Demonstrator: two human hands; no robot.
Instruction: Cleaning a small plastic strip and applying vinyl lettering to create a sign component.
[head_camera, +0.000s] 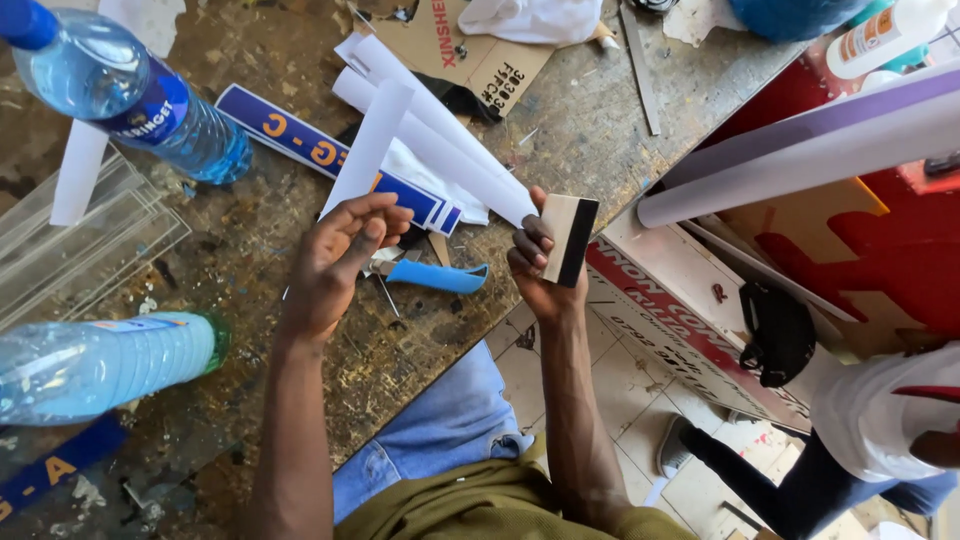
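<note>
My right hand (533, 262) grips a flat squeegee (570, 236) with a pale face and a black edge, held upright just past the workbench edge. My left hand (338, 258) hovers over the bench with its fingers pinched on the lower end of a long white paper strip (372, 140). Under that strip lies a blue sign strip with orange letters (300, 143). A blue-handled cutter (432, 274) rests on the bench between my two hands. Rolled white sheets (440, 135) lie diagonally behind it.
Two plastic water bottles stand out: one at top left (130, 95), one lying at left (100, 362). Clear acrylic sheets (70, 250) sit at the left. A cardboard piece (470, 50) lies at the back. A large pale roll (800, 155), signboards and another person (870, 430) are at right.
</note>
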